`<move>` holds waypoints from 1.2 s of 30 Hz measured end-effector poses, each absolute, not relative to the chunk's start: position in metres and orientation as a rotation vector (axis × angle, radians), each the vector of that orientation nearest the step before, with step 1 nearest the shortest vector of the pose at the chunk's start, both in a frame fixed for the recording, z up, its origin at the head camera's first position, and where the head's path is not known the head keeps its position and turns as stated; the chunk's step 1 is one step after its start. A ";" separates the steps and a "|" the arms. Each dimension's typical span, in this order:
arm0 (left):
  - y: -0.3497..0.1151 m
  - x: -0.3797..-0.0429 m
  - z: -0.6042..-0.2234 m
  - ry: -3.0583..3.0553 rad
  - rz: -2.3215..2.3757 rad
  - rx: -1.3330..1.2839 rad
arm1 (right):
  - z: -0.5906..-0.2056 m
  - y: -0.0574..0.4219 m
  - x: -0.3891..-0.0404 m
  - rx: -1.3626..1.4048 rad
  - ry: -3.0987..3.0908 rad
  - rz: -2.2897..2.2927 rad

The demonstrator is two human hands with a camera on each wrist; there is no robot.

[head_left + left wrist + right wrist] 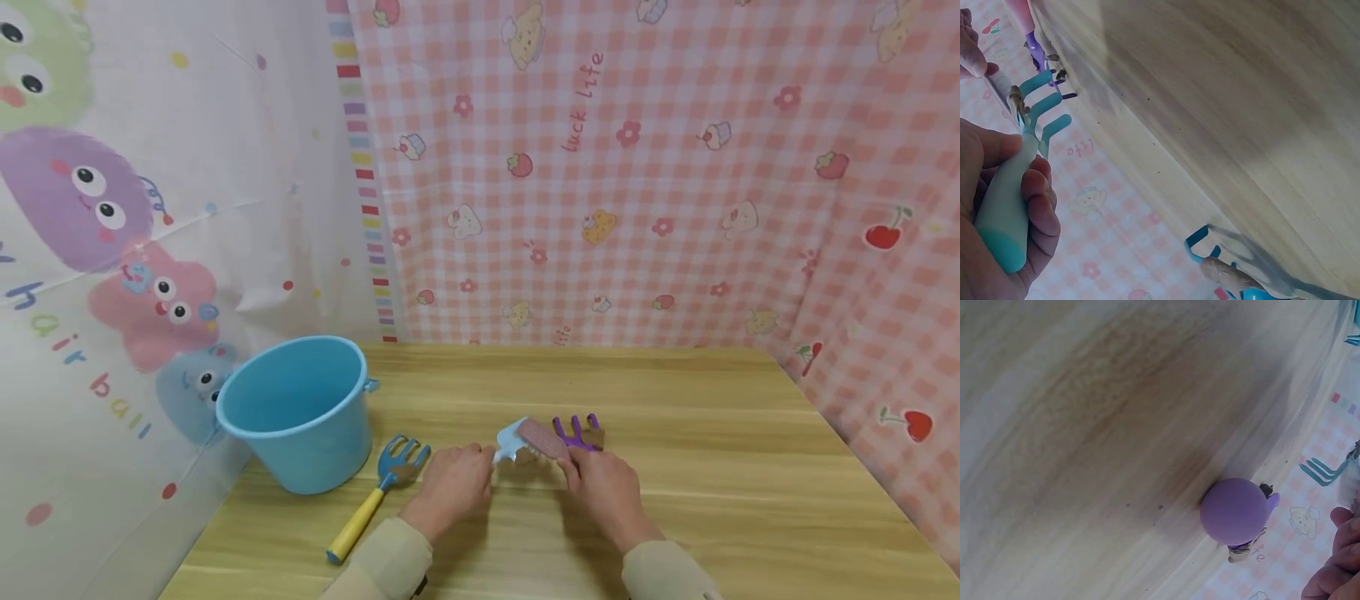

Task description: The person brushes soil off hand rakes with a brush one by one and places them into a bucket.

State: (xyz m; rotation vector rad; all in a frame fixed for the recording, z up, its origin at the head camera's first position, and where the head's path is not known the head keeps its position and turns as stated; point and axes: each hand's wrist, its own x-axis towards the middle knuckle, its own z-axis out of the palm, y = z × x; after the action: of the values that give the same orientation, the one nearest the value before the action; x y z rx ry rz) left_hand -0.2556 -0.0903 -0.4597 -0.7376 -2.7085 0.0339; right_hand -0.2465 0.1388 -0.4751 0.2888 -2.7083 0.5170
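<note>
A pale teal rake (1004,209) was gripped in the left hand (459,482), its handle being wrapped by the fingers and its neck pressed by the thumb. A brownish-pink brush (543,439) was held by the right hand (607,492), with thumb and fingers clamped on its near end. Both were held in front of the person, above the table (750,517), the brush's bristles being turned toward the rake's head; whether the tines were touched by them could not be told. Brown bits (1017,101) were caught near the base of the tines. A purple rake (576,435) with a pink handle was partly hidden by the right hand, and dark lumps (1060,74) were seen by its tines. To the left of the left hand, a blue rake (360,518) with a yellow handle was laid on the table, a brown lump (1229,275) being seen at its tines. A blue bucket (330,450) was stood upright beside it. The table was backed by a pink checked cloth (660,179)
</note>
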 end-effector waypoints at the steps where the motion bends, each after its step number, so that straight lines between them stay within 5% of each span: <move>1: -0.091 -0.256 -0.460 -2.709 0.030 -0.738 | -0.476 0.139 -0.247 0.291 -2.703 0.511; 36: -0.090 -0.258 -0.457 -2.741 0.028 -0.735 | -0.476 0.137 -0.247 0.260 -2.665 0.556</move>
State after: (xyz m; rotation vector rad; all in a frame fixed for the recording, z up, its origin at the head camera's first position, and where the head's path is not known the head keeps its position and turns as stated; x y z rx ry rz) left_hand -0.2581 -0.0900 -0.4574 -0.7353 -2.7411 0.0279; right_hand -0.2469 0.1371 -0.4761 0.2598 -2.6654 0.5559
